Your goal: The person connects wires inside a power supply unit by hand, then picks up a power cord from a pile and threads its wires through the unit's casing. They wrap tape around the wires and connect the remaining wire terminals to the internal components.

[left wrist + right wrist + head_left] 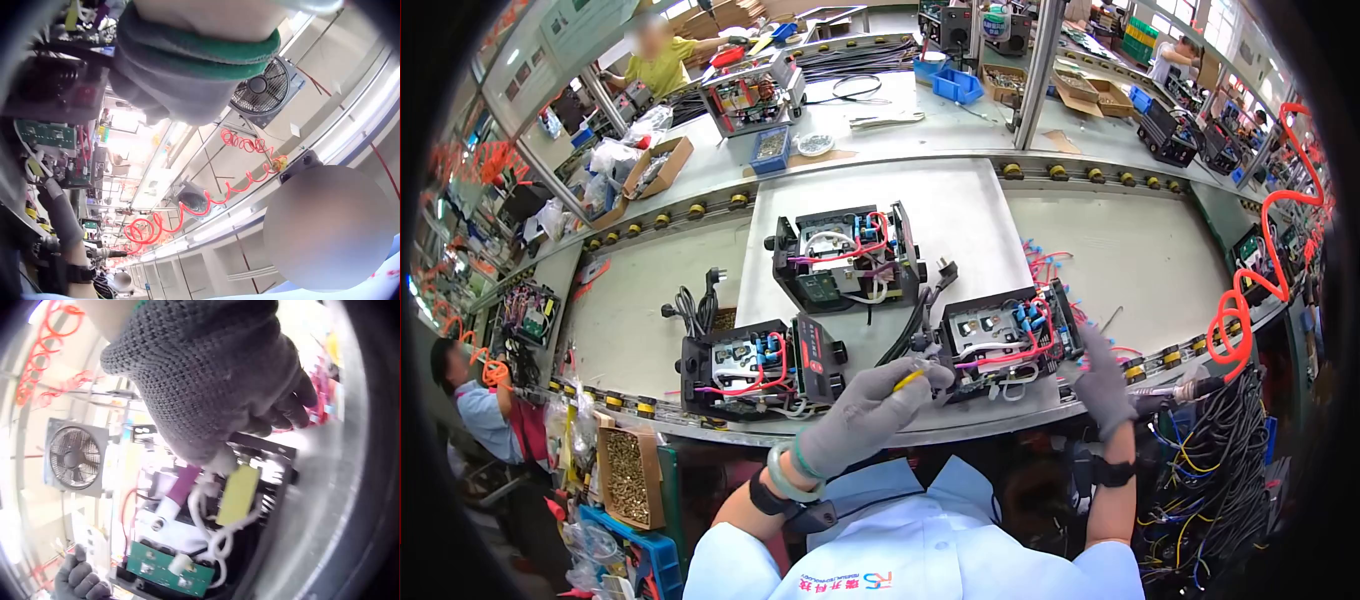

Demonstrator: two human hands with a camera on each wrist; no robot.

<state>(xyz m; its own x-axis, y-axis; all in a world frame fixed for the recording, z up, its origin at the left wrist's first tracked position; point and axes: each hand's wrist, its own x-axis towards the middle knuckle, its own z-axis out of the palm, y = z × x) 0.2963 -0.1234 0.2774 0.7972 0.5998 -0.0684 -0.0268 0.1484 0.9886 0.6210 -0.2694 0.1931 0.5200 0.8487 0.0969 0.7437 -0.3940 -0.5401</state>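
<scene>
Three opened black electronic units stand on the bench, one at the back (845, 255), one at the left (750, 365) and one at the right (1000, 335). The left hand (865, 415), gloved in grey, has its fingers curled round a small yellow item (909, 380) in front of the right unit. In the head view the right hand (1100, 390) is at the right unit's right end. The right wrist view shows this hand (219, 381) over the unit's edge, fingertips bent downward beside a yellow part (239, 495) and white wires; whether it grips anything is hidden.
Black power cables (915, 325) lie between the units. A metal tool (1180, 392) on a red coiled hose (1235, 325) is right of the right hand. A rail with yellow rollers (1135, 373) runs along the front edge. Below left stands a box of small brass parts (628, 475).
</scene>
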